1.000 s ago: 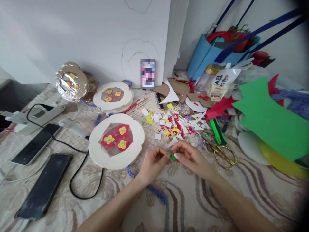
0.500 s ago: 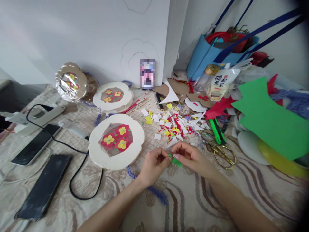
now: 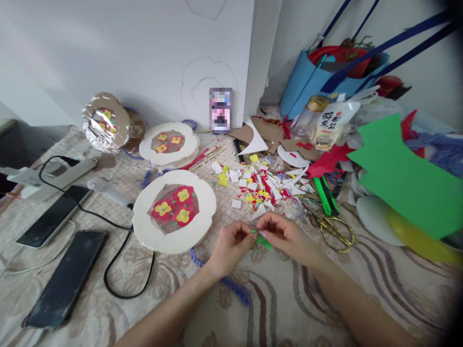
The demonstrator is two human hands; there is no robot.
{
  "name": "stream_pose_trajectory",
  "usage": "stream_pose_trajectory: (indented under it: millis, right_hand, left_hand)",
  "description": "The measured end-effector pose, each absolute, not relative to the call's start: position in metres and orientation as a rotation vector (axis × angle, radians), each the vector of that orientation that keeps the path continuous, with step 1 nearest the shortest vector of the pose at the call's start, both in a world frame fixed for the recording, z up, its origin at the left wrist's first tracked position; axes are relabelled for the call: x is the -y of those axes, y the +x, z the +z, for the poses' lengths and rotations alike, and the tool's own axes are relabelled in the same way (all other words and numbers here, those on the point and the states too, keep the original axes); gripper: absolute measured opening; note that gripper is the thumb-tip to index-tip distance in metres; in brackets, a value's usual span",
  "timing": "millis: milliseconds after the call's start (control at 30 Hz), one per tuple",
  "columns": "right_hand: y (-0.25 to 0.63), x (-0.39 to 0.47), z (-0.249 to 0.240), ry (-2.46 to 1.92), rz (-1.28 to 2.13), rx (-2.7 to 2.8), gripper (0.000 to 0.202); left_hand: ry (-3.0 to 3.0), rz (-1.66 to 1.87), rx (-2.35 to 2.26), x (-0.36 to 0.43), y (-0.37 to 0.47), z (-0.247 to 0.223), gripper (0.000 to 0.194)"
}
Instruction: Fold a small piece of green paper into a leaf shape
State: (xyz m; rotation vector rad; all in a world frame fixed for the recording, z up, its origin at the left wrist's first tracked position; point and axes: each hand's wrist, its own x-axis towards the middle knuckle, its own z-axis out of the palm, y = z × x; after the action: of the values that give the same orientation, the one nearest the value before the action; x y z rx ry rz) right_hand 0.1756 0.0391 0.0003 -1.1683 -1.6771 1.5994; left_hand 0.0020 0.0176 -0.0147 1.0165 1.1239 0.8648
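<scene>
Blue bag (image 3: 294, 89) is standing at back R, w/ red stuff (image 3: 339, 54) and dark bits showing in its open top; gold-lidded jar (image 3: 304, 120) is sitting in front, contents too unclear to tell, w/ a white pouch (image 3: 327, 129) just R of it. Vs 1 s ago, the green paper pc (image 3: 265, 240) is showing as a longer flap below your R fingers, where only a small bit was peeking out btwn the fingertips; vs 0.5 s ago it's looking abt the same. Your L hand (image 3: 229, 246) and R hand (image 3: 292, 238) are being held together, fingertips pinching that pc over the table (image 3: 282, 299), on the near side of the scrap pile (image 3: 253, 185); your fingers are hiding part of it. Gold scissors (image 3: 338, 236) are lying R of your R hand, green cutter (image 3: 325, 197) just behind them. Big green sheet (image 3: 405, 178) is covering parts of a yellow disc (image 3: 415, 238) at far R. White scalloped frame (image 3: 144, 226) w/ red + yellow flowers is lying L of your L hand; blue yarn tassel (image 3: 235, 291) is passing under your L forearm. Black cable (image 3: 105, 274) is looping btwn the frame and a dark phone (image 3: 65, 279).
</scene>
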Motion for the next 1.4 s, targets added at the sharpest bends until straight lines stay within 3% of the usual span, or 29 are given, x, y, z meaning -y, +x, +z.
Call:
stream_pose_trajectory:
  millis: [233, 567, 733, 833, 1033, 1200, 1400]
  right_hand:
    - [0.175, -0.055, 0.012, -1.201, 1.428, 1.823, 0.009]
    - [0.154, -0.204, 0.024, -1.123, 0.378, 2.412, 0.011]
    - [0.124, -0.27, 0.019, -1.076, 0.175, 2.501, 0.019]
    - [0.112, -0.267, 0.023, -1.087, 0.355, 2.384, 0.016]
    - [0.135, -0.165, 0.042, -1.093, 1.122, 2.116, 0.012]
    - [0.169, -0.084, 0.033, -1.238, 1.37, 2.005, 0.013]
    - [0.173, -0.057, 0.01, -1.197, 1.654, 1.739, 0.008]
  left_hand:
    - [0.884, 0.906, -1.083, -0.021, 0.0, -0.016, 0.025]
    - [0.656, 0.945, -1.032, -0.025, -0.002, -0.013, 0.029]
    - [0.583, 0.934, -1.048, -0.028, -0.005, -0.012, 0.03]
    - [0.489, 0.929, -1.023, -0.03, -0.007, -0.013, 0.031]
    - [0.462, 0.95, -0.979, -0.031, -0.009, -0.014, 0.028]
    - [0.608, 0.968, -0.996, -0.028, -0.006, -0.011, 0.024]
    - [0.748, 0.944, -1.025, -0.023, -0.002, -0.013, 0.023]
